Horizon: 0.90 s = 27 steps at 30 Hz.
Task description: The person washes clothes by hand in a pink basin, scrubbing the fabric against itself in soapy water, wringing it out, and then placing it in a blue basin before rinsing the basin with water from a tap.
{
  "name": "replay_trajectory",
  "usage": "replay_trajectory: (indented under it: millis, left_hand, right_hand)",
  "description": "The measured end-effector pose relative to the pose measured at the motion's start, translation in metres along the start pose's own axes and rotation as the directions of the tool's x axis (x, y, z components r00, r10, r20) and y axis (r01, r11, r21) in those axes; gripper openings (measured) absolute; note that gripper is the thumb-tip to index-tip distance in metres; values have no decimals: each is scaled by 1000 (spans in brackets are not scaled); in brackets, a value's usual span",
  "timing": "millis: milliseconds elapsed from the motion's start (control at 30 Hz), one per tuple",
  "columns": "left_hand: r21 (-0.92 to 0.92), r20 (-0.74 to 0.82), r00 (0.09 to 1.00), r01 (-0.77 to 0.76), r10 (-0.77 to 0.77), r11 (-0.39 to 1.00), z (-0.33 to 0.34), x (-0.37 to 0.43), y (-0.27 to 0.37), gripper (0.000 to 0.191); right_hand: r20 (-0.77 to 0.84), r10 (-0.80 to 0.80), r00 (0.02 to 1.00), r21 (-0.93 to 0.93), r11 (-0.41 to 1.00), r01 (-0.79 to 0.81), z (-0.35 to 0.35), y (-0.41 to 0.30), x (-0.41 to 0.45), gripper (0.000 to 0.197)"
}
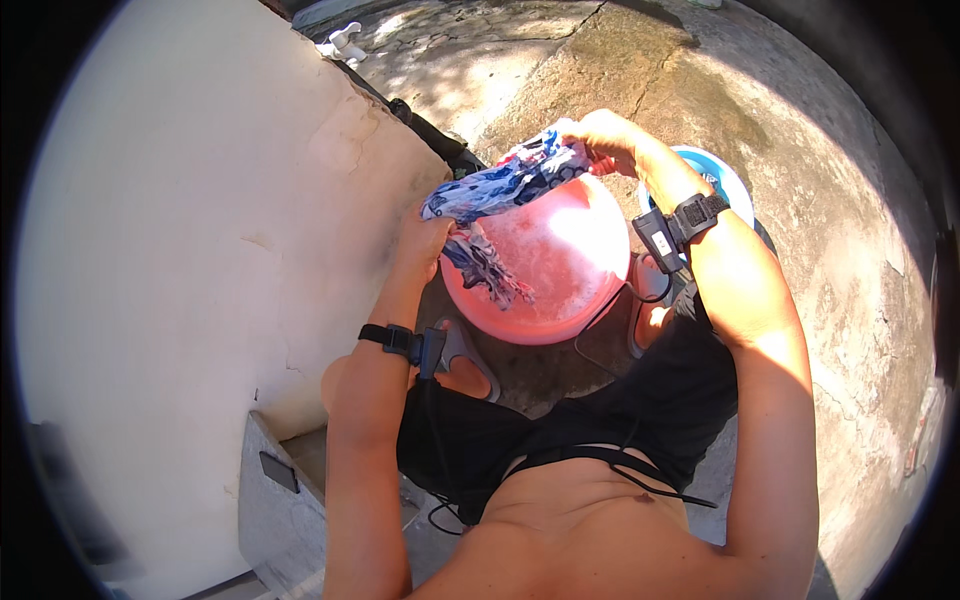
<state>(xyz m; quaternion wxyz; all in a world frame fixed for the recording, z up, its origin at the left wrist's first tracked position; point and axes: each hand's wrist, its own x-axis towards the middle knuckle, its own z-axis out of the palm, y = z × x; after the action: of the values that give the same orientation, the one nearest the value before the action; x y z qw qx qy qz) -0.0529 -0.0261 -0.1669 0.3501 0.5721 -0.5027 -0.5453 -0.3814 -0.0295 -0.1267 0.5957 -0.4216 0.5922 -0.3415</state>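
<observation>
A wet patterned cloth (506, 187) in blue, white and red is stretched between my two hands. My left hand (426, 238) is closed around its near end, and a loose part hangs below over the basin. My right hand (604, 142) grips the far end, higher up. Under the cloth stands a pink plastic basin (547, 326) of sudsy liquid, between my feet. Its left rim is partly hidden by the hanging cloth.
A blue basin (739, 176) stands beyond my right forearm, partly hidden. A pale wall (225, 187) rises close on the left. Behind it lie a white tap (343, 41) and a dark pipe (427, 131) on cracked concrete. A phone-like dark object (279, 472) rests on a grey ledge.
</observation>
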Motion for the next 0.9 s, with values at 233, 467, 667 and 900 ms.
replay_trajectory:
  millis: [233, 467, 667, 900]
  left_hand:
    - [98, -108, 977, -172, 182, 980, 2, -5, 52, 44]
    - [-53, -116, 962, -256, 249, 965, -9, -11, 74, 48]
    - [-125, -199, 929, -341, 313, 932, -2, -7, 75, 43]
    - [12, -184, 917, -357, 353, 934, 0, -17, 83, 46]
  right_hand:
    - [94, 78, 993, 116, 989, -89, 42, 136, 71, 28]
    - [172, 247, 954, 452, 840, -299, 115, 110, 39, 37]
    - [186, 35, 982, -176, 984, -2, 137, 110, 38, 124]
    - [170, -16, 985, -284, 957, 65, 153, 123, 36, 146]
